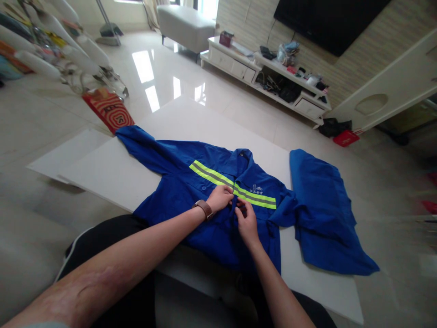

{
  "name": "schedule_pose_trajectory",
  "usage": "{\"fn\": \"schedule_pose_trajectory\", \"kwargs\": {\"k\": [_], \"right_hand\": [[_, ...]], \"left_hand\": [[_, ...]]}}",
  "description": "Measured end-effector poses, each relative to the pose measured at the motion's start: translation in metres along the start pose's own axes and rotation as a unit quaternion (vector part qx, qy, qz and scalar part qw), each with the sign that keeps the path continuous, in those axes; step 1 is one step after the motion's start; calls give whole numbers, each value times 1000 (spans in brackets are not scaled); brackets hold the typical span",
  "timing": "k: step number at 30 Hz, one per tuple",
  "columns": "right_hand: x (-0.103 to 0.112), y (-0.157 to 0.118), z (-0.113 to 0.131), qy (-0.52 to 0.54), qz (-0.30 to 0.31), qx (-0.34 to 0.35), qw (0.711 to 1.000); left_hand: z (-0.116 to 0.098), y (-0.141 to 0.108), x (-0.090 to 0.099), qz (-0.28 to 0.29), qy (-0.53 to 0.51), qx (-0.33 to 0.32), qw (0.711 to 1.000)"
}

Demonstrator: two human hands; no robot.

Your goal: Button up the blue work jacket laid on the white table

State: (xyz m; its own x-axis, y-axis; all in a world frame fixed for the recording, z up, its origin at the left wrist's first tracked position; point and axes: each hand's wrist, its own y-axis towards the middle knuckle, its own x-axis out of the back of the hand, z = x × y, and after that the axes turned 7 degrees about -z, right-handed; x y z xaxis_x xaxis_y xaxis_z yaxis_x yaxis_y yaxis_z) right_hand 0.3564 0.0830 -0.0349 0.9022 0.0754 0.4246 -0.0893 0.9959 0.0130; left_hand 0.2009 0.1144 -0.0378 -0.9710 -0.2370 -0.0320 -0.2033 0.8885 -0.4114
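A blue work jacket point(177, 191) with yellow-green and grey stripes lies spread on a white table point(327, 291), its collar away from me. My left hand point(220, 198), with a brown watch on the wrist, pinches the front edge of the jacket near the stripe. Just to its right, my right hand point(246, 221) has its fingers bent at the same front opening, closed on the cloth. The fingertips nearly meet. Any button between them is too small to make out. A folded blue garment point(317, 209) lies to the right, by the jacket's sleeve.
Past the left sleeve stands a red patterned packet point(109, 111), near blurred white-handled items point(78, 50). Farther back are a grey ottoman point(186, 27), a white TV cabinet point(232, 59) and a wall-mounted television point(327, 20). A red item point(345, 138) sits on the floor at right.
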Motion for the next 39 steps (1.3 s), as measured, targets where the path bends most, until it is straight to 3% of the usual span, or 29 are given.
{"fn": "schedule_pose_trajectory", "kwargs": {"k": [5, 9, 17, 22, 26, 30, 34, 36, 39], "right_hand": [[2, 1, 4, -19, 1, 20, 1000], [3, -1, 7, -51, 14, 44, 998], [2, -6, 6, -103, 35, 85, 990], [3, -4, 1, -110, 61, 79, 989], [2, -2, -1, -86, 71, 64, 992], [2, -2, -1, -109, 70, 67, 989], [8, 0, 2, -223, 14, 124, 967], [13, 2, 3, -274, -13, 135, 952], [25, 5, -4, -296, -3, 127, 947]], "left_hand": [[-7, -6, 1, -3, -42, 16, 999], [-4, -6, 3, -9, -17, 3, 1000], [1, -4, 7, 5, 74, -96, 993], [-7, -12, 10, 12, 137, -175, 975], [-11, -14, 12, 3, 201, -190, 961], [-23, -18, 14, -21, 316, -164, 934], [-42, -32, 17, -68, 449, -208, 867], [-47, -41, 23, -54, 490, -218, 842], [-40, -49, 40, 6, 539, -119, 834]]}}
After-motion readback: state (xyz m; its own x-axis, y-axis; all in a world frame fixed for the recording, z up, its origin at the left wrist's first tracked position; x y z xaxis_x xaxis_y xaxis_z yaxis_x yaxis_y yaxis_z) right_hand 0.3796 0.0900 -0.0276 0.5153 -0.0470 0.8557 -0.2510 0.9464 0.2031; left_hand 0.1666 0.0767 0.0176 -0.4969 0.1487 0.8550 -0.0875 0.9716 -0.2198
